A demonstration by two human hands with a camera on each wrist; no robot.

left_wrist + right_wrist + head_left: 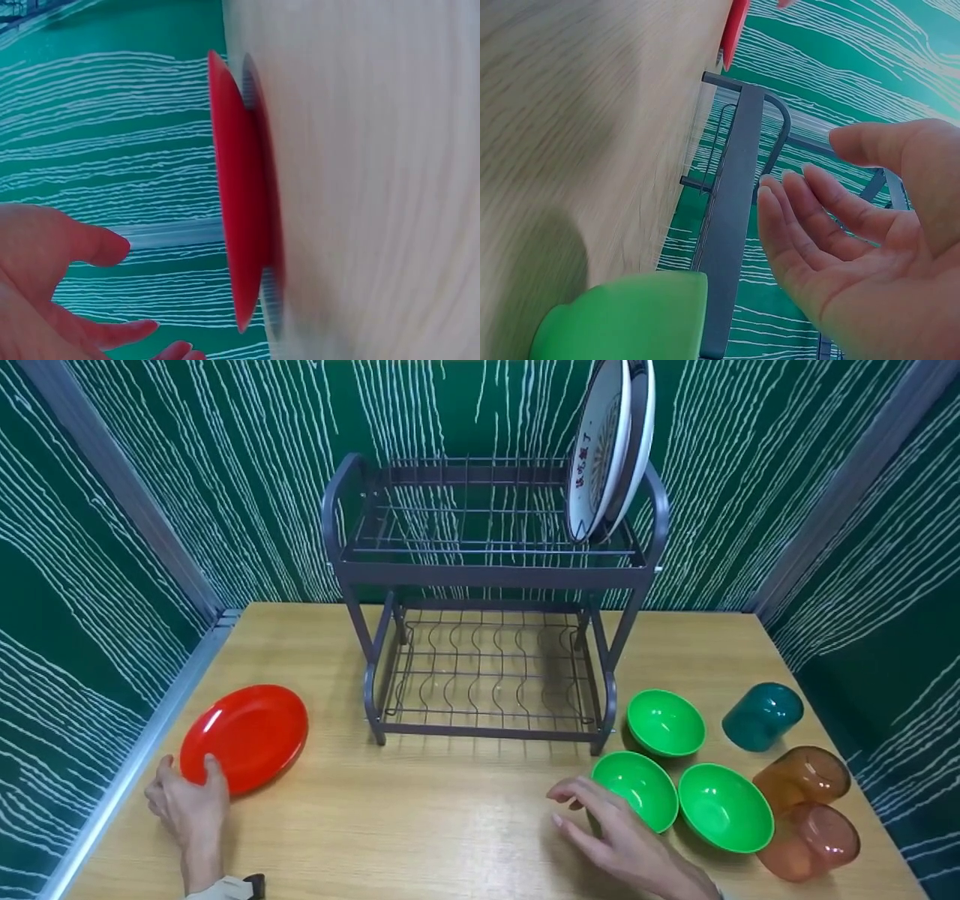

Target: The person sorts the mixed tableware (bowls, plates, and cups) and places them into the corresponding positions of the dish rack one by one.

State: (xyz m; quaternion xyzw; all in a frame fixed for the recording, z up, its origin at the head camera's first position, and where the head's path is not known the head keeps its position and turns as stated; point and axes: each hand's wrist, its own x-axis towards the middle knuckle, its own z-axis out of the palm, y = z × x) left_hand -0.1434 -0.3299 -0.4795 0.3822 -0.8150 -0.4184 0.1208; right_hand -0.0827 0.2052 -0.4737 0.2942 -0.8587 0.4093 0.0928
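At the left of the table lies a red plate (251,735), seen edge-on in the left wrist view. My left hand (191,802) is at its near left edge with thumb and fingers spread; the left wrist view shows a gap between the fingers and the plate (240,202). On the right, my right hand (619,840) hovers beside and partly in front of a green bowl (645,787), its fingers loosely bent around nothing. Two more green bowls, one behind (666,724) and one to the right (726,810), stand close by.
A dark two-tier dish rack (495,577) stands at the middle back. Two white patterned plates (600,457) lean upright at its top right. Along the right edge are a teal cup (763,716), an orange cup (802,776) and a pink cup (810,844). Green walls enclose the table.
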